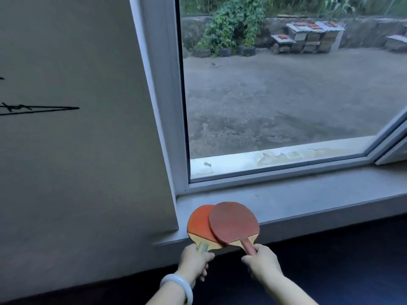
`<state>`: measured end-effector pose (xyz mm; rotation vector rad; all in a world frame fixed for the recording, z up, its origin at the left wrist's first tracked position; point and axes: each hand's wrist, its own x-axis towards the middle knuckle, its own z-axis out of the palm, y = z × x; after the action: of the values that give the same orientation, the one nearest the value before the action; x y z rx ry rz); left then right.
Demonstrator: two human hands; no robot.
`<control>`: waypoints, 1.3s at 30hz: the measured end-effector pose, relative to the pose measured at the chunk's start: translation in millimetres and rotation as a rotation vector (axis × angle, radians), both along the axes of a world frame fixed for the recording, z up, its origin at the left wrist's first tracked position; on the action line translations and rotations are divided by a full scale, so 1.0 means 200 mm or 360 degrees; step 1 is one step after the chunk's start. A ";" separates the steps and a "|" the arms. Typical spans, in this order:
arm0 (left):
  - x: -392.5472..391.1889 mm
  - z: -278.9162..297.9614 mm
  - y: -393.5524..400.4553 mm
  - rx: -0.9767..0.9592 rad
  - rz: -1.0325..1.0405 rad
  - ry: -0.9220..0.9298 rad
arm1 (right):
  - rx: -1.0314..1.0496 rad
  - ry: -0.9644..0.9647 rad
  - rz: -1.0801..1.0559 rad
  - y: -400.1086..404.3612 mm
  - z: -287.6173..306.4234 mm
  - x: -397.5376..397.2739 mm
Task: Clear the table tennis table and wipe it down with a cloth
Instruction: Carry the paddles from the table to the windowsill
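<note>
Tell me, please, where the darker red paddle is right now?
The darker paddle lies over the windowsill near its left corner, overlapping the orange paddle, its handle held by the right hand.

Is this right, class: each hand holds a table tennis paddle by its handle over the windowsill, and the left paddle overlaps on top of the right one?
Not quite. The head view shows the right hand's paddle lying on top of the left hand's paddle. Otherwise correct: the left hand and right hand each grip a handle over the windowsill.
</note>
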<state>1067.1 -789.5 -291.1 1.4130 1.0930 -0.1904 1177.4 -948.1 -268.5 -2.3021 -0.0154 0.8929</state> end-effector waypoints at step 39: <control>0.22 -0.37 0.25 0.0012 0.0289 0.0200 | 0.0017 0.0357 0.0450 0.48 -0.44 0.19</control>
<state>1111.6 -738.9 -364.6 1.3141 1.3199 -0.1460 1215.4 -852.4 -355.6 -2.2101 -0.2536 1.2869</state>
